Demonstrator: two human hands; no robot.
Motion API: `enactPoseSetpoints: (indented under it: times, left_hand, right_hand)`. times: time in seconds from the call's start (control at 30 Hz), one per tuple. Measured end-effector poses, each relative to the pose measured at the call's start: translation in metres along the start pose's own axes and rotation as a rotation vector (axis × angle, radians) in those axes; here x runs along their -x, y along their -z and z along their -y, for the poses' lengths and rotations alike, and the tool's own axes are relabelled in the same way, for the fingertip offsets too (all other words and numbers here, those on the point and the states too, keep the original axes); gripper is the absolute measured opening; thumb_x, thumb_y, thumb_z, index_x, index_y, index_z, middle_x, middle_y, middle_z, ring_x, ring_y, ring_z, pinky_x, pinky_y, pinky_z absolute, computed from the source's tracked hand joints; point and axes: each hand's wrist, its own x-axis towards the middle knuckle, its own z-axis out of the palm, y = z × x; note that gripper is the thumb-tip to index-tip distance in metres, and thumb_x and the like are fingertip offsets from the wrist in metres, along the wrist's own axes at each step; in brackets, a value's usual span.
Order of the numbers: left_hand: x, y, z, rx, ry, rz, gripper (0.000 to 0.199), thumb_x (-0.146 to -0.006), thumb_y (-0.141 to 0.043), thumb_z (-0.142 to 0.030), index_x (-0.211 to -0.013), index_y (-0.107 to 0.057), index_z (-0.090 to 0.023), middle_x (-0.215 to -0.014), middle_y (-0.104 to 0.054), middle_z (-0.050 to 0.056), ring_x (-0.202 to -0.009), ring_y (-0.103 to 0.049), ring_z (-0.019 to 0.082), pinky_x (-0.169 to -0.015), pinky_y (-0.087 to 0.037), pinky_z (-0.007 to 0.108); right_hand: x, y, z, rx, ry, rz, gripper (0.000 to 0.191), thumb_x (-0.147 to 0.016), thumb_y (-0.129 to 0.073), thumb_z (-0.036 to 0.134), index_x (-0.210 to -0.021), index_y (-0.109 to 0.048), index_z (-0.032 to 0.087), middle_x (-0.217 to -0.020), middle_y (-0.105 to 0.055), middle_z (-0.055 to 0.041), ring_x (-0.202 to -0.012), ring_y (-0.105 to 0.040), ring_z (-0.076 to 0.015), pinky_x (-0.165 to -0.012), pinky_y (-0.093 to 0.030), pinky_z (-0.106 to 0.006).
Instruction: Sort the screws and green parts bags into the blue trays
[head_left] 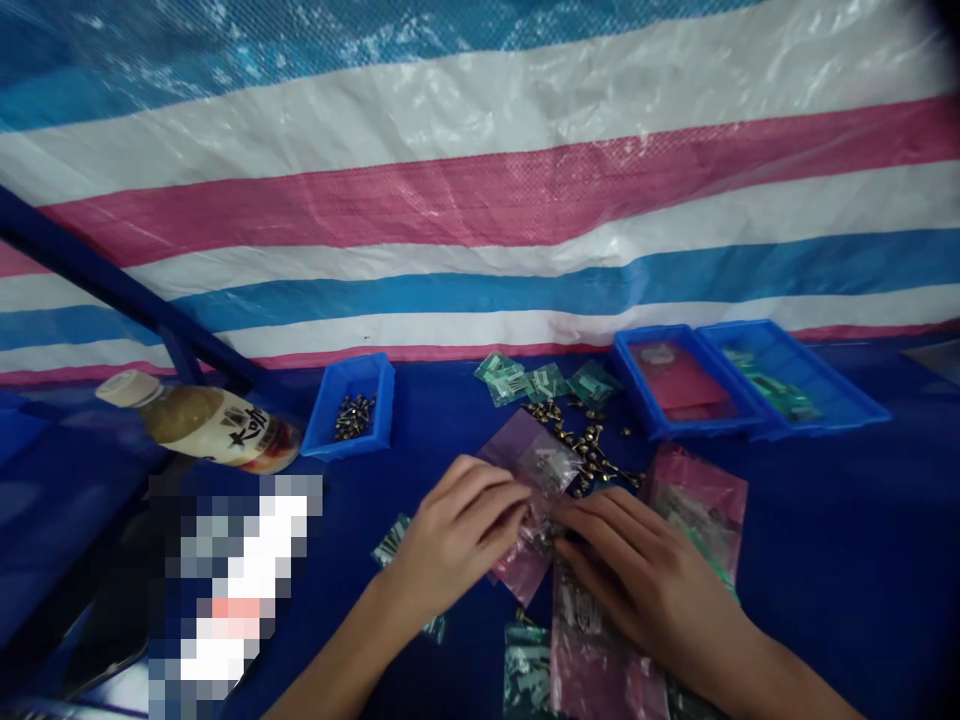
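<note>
Between my hands lies a pink see-through plastic bag (517, 575) with small metal pieces showing in it. My left hand (469, 520) is closed, its thumb and fingertips pinching the bag's left side. My right hand (649, 570) has its fingers bent together at the bag's right edge; what they pinch is hidden. Just beyond the fingertips is a loose pile of brass-coloured screws (592, 450). Under my right hand lies another filled pink bag (607, 675). A small green packet (390, 540) sits partly behind my left hand.
A blue bin (311, 440) with screws stands left, beside a tilted drink bottle (217, 425). Right are a bin with pink bags (637, 390) and a bin with green packets (862, 410). Green packets (510, 380) lie at the back. A striped sheet (480, 200) hangs behind.
</note>
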Motion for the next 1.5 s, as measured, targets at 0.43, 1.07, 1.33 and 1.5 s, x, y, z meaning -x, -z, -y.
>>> enactPoseSetpoints:
  times: [0.43, 1.07, 1.33, 1.5]
  left_hand:
    - [-0.002, -0.009, -0.018, -0.055, -0.114, 0.149, 0.021, -0.095, -0.052, -0.01, -0.114, -0.059, -0.014, -0.104, -0.066, 0.008, -0.1, -0.059, 0.02, -0.09, -0.054, 0.037]
    - [-0.008, -0.005, -0.013, -0.215, -0.141, 0.267, 0.016, -0.099, -0.049, -0.022, -0.1, -0.062, -0.013, -0.094, -0.067, 0.005, -0.093, -0.058, 0.019, -0.084, -0.052, 0.036]
    - [-0.003, 0.058, 0.045, -0.553, 0.123, -0.052, 0.015, -0.094, -0.059, -0.026, -0.105, -0.066, -0.019, -0.101, -0.069, 0.006, -0.1, -0.057, 0.024, -0.092, -0.046, 0.04]
    - [0.014, 0.095, 0.078, -0.801, 0.401, -0.222, 0.028, -0.095, -0.055, -0.035, -0.117, -0.065, -0.022, -0.109, -0.066, 0.011, -0.104, -0.058, 0.03, -0.095, -0.043, 0.047]
  right_hand:
    - [-0.002, -0.006, -0.002, 0.019, 0.007, 0.099, 0.026, -0.099, -0.038, 0.011, -0.084, -0.059, 0.015, -0.082, -0.058, -0.0061, -0.077, -0.053, -0.0182, -0.067, -0.048, -0.032]
    - [0.0, 0.002, -0.002, 0.026, 0.042, 0.026, 0.025, -0.099, -0.043, 0.017, -0.088, -0.065, 0.016, -0.091, -0.065, -0.0089, -0.096, -0.057, -0.0222, -0.079, -0.053, -0.037]
    - [-0.003, 0.002, 0.0, 0.021, 0.03, -0.022, 0.021, -0.098, -0.046, 0.017, -0.103, -0.067, 0.015, -0.096, -0.066, -0.009, -0.091, -0.059, -0.0205, -0.077, -0.053, -0.036]
    - [-0.001, 0.002, -0.006, 0.048, -0.032, 0.021, 0.02, -0.097, -0.048, 0.017, -0.108, -0.064, 0.015, -0.101, -0.063, -0.0096, -0.095, -0.057, -0.0229, -0.078, -0.051, -0.038]
